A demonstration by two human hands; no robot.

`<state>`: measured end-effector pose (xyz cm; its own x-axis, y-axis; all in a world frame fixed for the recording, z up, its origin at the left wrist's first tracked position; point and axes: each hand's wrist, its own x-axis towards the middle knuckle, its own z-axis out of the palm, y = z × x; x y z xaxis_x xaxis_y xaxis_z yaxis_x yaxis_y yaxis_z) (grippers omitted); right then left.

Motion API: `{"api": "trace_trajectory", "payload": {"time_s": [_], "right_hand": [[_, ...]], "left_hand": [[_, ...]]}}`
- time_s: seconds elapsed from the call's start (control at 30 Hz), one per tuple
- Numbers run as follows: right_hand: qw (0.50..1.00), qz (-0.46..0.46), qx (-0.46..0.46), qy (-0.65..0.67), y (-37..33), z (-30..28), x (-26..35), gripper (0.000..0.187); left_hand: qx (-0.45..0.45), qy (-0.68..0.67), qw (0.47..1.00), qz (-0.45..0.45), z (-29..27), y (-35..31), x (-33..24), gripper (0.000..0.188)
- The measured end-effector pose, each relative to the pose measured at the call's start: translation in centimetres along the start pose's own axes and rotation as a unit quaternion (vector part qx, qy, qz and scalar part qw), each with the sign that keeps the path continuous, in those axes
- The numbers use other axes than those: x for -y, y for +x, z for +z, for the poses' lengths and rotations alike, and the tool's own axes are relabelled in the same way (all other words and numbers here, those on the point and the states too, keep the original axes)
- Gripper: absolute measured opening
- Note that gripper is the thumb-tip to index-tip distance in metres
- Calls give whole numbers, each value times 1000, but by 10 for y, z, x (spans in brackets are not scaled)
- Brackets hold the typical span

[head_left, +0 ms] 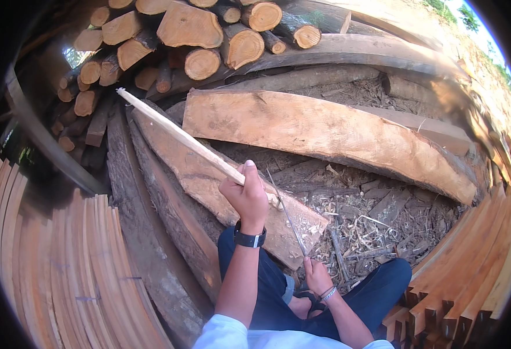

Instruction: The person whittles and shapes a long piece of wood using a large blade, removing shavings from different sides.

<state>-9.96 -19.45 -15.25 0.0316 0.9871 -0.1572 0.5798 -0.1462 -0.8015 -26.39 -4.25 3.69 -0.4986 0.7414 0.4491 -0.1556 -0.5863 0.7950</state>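
Observation:
My left hand (246, 195) is wrapped round a long pale wooden stick (180, 135), thumb on top. The stick slants from its far tip at the upper left down to its near end just past my fist. In my right hand (317, 276), low and to the right, is the handle of a long thin knife (291, 224). Its blade points up and away, beside the stick's near end; whether they touch I cannot tell. Beneath both lies a flat wooden slab (203, 174) with shavings on its near end.
Cut logs (191, 26) are stacked at the far left. A broad sawn slab (319, 125) lies across the middle, beyond bark and wood shavings (366, 232). Sawn boards (72, 267) stand at the left, and more planks (471, 267) at the right. Bark-covered timbers (145, 227) run beside my left arm.

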Motion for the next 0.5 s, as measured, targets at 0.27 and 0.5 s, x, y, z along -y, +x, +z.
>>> {"api": "trace_trajectory", "payload": {"time_s": [0.27, 0.5], "right_hand": [[899, 194, 150, 362, 12, 3, -38, 59], [814, 196, 164, 521, 18, -15, 9, 61]], "left_hand": [[17, -38, 999, -12, -1, 1, -4, 47], [22, -19, 1000, 0, -6, 2, -1, 47]]}}
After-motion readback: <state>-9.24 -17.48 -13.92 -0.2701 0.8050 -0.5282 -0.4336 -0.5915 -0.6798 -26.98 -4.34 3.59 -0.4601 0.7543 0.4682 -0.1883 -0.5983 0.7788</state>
